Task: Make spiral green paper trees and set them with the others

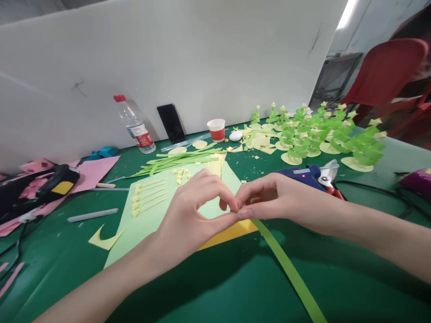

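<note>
My left hand [198,208] and my right hand [266,197] meet fingertip to fingertip over the front of the table, each in a pinch. From between the fingertips a long green paper strip [289,269] hangs down toward the lower right; its pinched end is hidden. Beneath my left hand lies a light green paper sheet [121,240], with a yellow sheet [232,233] partly under it. On the green sheet rest several star-tipped paper stems [151,197] in a row and a small pile of yellow paper stars [182,175].
Behind the hands lie green paper strips [182,161], a paper cup [216,131], a phone [171,123] and a bottle [134,125]. A blue glue gun [299,174] and pruning shears [327,175] lie by my right wrist. Paper plants [363,148] stand back right; a black glue gun [59,181] lies left.
</note>
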Demonstrator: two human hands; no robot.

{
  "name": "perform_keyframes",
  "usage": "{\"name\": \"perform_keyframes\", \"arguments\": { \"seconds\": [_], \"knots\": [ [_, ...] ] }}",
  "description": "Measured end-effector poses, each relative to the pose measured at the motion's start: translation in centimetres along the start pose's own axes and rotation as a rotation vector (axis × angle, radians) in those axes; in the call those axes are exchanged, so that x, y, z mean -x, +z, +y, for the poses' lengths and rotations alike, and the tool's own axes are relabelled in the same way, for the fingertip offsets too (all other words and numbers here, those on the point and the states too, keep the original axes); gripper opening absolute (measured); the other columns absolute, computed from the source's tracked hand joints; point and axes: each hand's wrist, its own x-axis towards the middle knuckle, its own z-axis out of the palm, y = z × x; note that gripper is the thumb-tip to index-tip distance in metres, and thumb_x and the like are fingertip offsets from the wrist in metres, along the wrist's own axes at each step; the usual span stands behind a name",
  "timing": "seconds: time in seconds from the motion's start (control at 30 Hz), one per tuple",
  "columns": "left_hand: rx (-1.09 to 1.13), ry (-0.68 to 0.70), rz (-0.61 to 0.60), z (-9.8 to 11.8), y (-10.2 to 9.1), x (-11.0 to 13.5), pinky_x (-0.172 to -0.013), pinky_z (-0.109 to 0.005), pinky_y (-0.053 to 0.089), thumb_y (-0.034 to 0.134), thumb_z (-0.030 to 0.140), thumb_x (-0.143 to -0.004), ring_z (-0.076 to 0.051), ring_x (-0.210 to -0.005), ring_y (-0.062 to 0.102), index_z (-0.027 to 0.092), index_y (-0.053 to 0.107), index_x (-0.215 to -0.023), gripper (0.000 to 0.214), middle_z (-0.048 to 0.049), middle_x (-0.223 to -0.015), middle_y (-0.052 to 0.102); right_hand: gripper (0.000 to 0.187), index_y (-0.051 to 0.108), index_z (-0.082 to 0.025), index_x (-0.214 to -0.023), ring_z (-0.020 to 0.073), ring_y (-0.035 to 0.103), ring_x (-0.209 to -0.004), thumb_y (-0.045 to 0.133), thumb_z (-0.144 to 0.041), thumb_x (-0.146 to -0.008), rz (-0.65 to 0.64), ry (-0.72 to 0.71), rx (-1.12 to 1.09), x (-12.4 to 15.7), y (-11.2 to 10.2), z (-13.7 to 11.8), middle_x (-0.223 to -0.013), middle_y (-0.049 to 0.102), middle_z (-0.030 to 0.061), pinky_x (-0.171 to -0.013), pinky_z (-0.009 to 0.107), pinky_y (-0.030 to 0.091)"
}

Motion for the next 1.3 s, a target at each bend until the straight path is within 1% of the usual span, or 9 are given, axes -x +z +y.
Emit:
{"name": "perform_keyframes", "arguments": {
  "seconds": [0.27,0.5,0.63,0.73,0.83,0.93,1.03,1.17,1.3],
  "knots": [
    [-0.041,0.043,-0.02,-0.3,0.2,0.1,-0.053,-0.023,0.038,0.068,0.013,-0.069,-0.012,-0.06,0.044,0.019,0.067,-0.064,0.008,0.0018,-0.056,0.054,0.017,0.064,-0.018,-0.075,0.0108,0.045,-0.068,0.063,-0.035,-0.07,-0.01,-0.02,0.069,-0.3,0.0,0.8,-0.073,0.056,-0.0009,-0.06,0.024,0.032],
    [0.011,-0.058,-0.092,-0.4,0.5,0.3,-0.054,-0.022,0.037,0.072,0.017,-0.065,-0.011,-0.06,0.043,0.017,0.059,-0.051,0.019,0.0042,-0.053,0.048,0.017,0.062,-0.017,-0.072,0.0084,0.04,-0.061,0.066,-0.032,-0.067,-0.068,-0.013,0.064,-0.3,0.5,0.8,-0.067,0.052,-0.0026,-0.055,0.022,0.029],
    [0.011,-0.052,-0.066,-0.4,0.7,0.5,-0.054,-0.023,0.037,0.069,0.027,-0.069,-0.011,-0.06,0.042,0.017,0.051,-0.048,0.029,0.0041,-0.054,0.045,0.016,0.06,-0.015,-0.066,0.0074,0.04,-0.057,0.068,-0.03,-0.066,-0.07,0.012,0.017,-0.2,0.9,0.6,-0.059,0.05,-0.0039,-0.053,0.021,0.03],
    [0.003,-0.069,-0.07,-0.3,0.7,0.4,-0.053,-0.023,0.037,0.071,0.025,-0.066,-0.011,-0.058,0.041,0.017,0.048,-0.047,0.032,0.0043,-0.053,0.044,0.016,0.059,-0.016,-0.062,0.0079,0.043,-0.058,0.068,-0.029,-0.066,-0.068,0.023,-0.02,-0.2,0.9,0.4,-0.057,0.051,-0.0039,-0.056,0.021,0.032],
    [0.026,-0.058,-0.049,-0.1,0.6,0.2,-0.054,-0.023,0.037,0.074,0.021,-0.063,-0.011,-0.059,0.042,0.017,0.055,-0.053,0.021,0.004,-0.054,0.048,0.013,0.062,-0.018,-0.062,0.0086,0.047,-0.062,0.066,-0.029,-0.068,-0.04,0.039,-0.031,-0.1,0.4,0.2,-0.061,0.055,-0.0035,-0.061,0.021,0.035],
    [0.066,-0.017,-0.043,-0.2,0.2,-0.1,-0.056,-0.024,0.038,0.071,0.015,-0.067,-0.012,-0.062,0.043,0.018,0.066,-0.069,0.006,0.0027,-0.058,0.053,0.01,0.066,-0.021,-0.069,0.0094,0.05,-0.072,0.066,-0.031,-0.069,-0.02,0.05,0.013,0.0,-0.6,0.0,-0.071,0.06,-0.0033,-0.069,0.021,0.036],
    [0.084,0.012,-0.093,-0.4,-0.2,-0.1,-0.058,-0.024,0.038,0.062,0.008,-0.074,-0.012,-0.063,0.044,0.02,0.069,-0.075,0.014,0.0016,-0.06,0.054,0.012,0.068,-0.024,-0.076,0.0098,0.051,-0.077,0.065,-0.034,-0.071,-0.06,0.07,0.045,-0.1,-1.3,-0.1,-0.077,0.062,-0.0038,-0.072,0.021,0.035],
    [0.085,0.033,-0.184,-0.5,-0.2,-0.1,-0.059,-0.024,0.038,0.056,0.004,-0.077,-0.012,-0.063,0.044,0.02,0.071,-0.08,0.022,0.0007,-0.061,0.054,0.007,0.068,-0.025,-0.074,0.0094,0.051,-0.077,0.066,-0.03,-0.069,-0.066,0.096,0.045,-0.2,-1.2,0.0,-0.077,0.062,-0.0047,-0.071,0.02,0.035],
    [0.077,-0.031,-0.153,-0.5,-0.2,0.0,-0.055,-0.023,0.036,0.061,0.007,-0.074,-0.012,-0.061,0.043,0.017,0.072,-0.076,0.015,0.0019,-0.056,0.05,0.012,0.067,-0.025,-0.079,0.0096,0.05,-0.076,0.066,-0.032,-0.07,-0.104,0.082,0.073,-0.1,-1.1,0.0,-0.081,0.061,-0.004,-0.069,0.021,0.035]
  ]
}}
